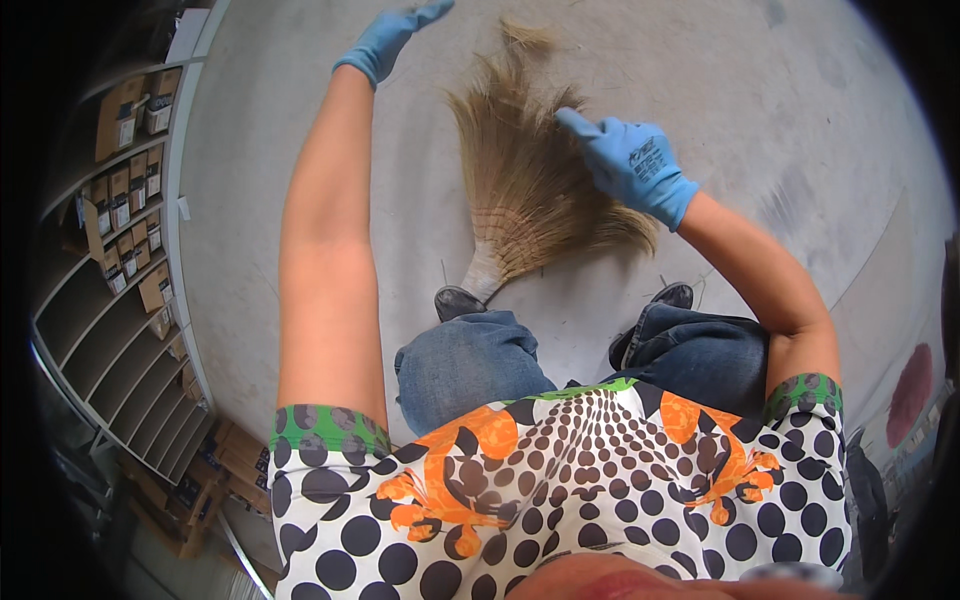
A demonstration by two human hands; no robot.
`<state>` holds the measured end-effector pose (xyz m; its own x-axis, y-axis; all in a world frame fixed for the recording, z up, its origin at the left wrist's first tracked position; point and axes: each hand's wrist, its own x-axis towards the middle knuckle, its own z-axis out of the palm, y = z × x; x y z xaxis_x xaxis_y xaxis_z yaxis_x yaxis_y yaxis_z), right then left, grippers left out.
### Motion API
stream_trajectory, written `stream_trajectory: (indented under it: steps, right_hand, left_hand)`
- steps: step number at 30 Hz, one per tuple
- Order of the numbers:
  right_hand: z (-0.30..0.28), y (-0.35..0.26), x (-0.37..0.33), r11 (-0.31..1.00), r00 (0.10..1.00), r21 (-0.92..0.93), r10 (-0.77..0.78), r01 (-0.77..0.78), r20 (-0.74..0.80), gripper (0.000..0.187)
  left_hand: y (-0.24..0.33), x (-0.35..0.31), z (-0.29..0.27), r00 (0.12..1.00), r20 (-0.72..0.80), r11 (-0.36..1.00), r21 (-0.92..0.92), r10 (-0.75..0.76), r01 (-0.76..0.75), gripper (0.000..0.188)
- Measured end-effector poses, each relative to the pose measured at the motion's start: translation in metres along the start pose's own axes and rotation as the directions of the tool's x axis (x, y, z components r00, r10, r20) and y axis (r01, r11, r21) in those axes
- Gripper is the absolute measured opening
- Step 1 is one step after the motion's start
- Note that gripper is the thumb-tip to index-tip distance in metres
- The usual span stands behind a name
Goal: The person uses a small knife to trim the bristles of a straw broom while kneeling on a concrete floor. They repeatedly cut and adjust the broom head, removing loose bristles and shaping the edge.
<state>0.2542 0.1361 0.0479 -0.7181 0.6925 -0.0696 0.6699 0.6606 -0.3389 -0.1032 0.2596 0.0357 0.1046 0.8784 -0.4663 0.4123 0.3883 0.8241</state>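
Here's the floor (250, 230), pale grey and scuffed, and lying across it is the broom (535, 180), fanned out wide, with a small tuft (527, 37) just past its bristle tips! Down on the same floor come two dark shoes (458, 303), one right at the broom's neck, the other over to the neck's right, with a dark scuff (790, 200) well out to the broom's right. Away to the broom's left it's the shelf (120, 375), brown boxes (120, 195) lined up in several of its compartments.

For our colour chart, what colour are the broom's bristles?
The bristles are yellowish tan, shown in the head view.
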Motion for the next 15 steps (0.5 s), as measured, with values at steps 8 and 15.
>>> stream_trajectory:
  steps: [8, 15]
  right_hand:
    - [0.024, -0.021, 0.014, 0.996, 0.981, -0.033, -0.076, 0.083, 0.180, 0.067]
    - [0.030, -0.036, 0.055, 0.998, 0.989, -0.059, 0.024, -0.015, 0.148, 0.049]
  left_hand:
    - [-0.046, 0.023, 0.036, 0.882, 0.403, 0.835, 0.549, -0.243, -0.021, 0.092]
    - [-0.030, 0.072, 0.092, 0.894, 0.415, 0.872, 0.486, -0.168, -0.062, 0.050]
